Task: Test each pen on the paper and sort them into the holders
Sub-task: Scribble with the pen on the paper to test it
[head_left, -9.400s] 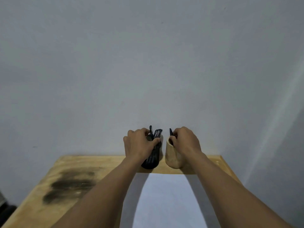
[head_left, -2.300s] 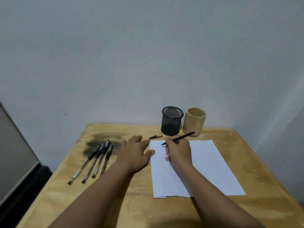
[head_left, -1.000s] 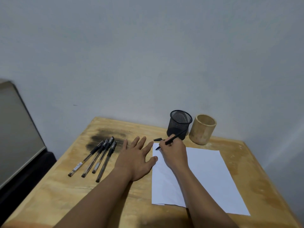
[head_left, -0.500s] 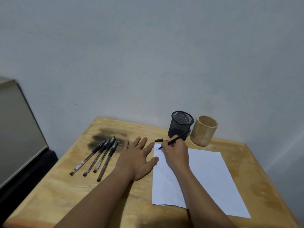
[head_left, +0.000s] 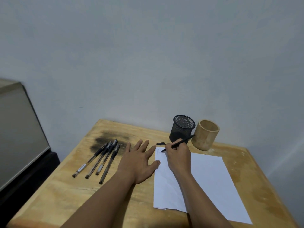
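Observation:
My right hand grips a black pen, its tip resting on the top left corner of the white paper, where small ink marks show. My left hand lies flat with fingers spread, its thumb and forefinger on the paper's left edge. The pen's black cap lies just beyond the paper. Several capped pens lie side by side to the left. A black mesh holder and a bamboo holder stand at the back.
The wooden table has a dark scorched stain under the pen caps. A grey wall rises right behind the table. A grey panel on a dark base stands off the table's left edge.
The pen tip has made small ink marks at the paper's top left corner. My left hand has stayed flat beside the sheet.

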{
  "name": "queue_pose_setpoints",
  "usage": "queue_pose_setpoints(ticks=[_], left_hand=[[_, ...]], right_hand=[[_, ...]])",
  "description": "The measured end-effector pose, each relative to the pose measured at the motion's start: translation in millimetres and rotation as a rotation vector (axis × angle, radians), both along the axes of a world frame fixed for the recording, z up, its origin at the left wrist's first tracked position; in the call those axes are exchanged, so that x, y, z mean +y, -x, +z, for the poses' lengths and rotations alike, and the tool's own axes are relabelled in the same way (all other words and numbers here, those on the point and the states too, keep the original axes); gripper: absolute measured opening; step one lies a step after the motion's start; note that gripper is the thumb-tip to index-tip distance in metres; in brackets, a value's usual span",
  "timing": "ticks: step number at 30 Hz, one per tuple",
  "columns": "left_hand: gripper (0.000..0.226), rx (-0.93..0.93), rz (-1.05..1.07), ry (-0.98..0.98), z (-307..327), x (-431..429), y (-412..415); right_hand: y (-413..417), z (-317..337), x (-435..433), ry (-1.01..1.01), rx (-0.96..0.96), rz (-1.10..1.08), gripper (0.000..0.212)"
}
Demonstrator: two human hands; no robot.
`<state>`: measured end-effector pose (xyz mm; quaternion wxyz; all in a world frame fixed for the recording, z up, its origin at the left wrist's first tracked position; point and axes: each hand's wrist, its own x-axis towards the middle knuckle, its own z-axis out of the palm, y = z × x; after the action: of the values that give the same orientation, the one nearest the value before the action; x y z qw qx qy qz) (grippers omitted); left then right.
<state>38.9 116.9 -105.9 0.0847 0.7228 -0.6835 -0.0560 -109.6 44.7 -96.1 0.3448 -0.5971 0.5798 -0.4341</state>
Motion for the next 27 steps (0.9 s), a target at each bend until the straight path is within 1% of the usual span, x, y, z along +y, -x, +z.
queue_pose_setpoints(ticks=[6,9,13,15,17,19,21,23,27], left_hand=[[0.071,-0.016,-0.008,-0.012,0,0,0],[0.071,-0.006,-0.010,-0.016,3,-1,1],[0.068,0.037,-0.001,0.012,8,-2,2],[0.062,0.067,0.029,0.100,13,-7,3],[0.057,0.119,0.088,0.192,19,-20,3],[0.050,0.192,0.106,0.180,26,-40,2],[0.042,0.244,0.111,0.098,32,-58,3],[0.031,0.223,0.122,0.062,37,-69,6],[0.018,0.134,0.055,0.098,39,-81,6]], right_hand=[[-1,-1,-3,-0.009,-0.096,-0.024,0.014],[-2,3,-6,-0.023,-0.181,-0.013,0.015],[0,10,-10,-0.064,-0.303,-0.036,0.026],[3,10,-12,-0.103,-0.352,-0.067,0.032],[7,11,-12,-0.125,-0.378,-0.086,0.028],[12,12,-12,-0.132,-0.402,-0.089,0.016],[17,12,-14,-0.129,-0.408,-0.089,0.014],[20,11,-17,-0.121,-0.409,-0.088,0.015],[23,9,-22,-0.124,-0.447,-0.087,0.016]])
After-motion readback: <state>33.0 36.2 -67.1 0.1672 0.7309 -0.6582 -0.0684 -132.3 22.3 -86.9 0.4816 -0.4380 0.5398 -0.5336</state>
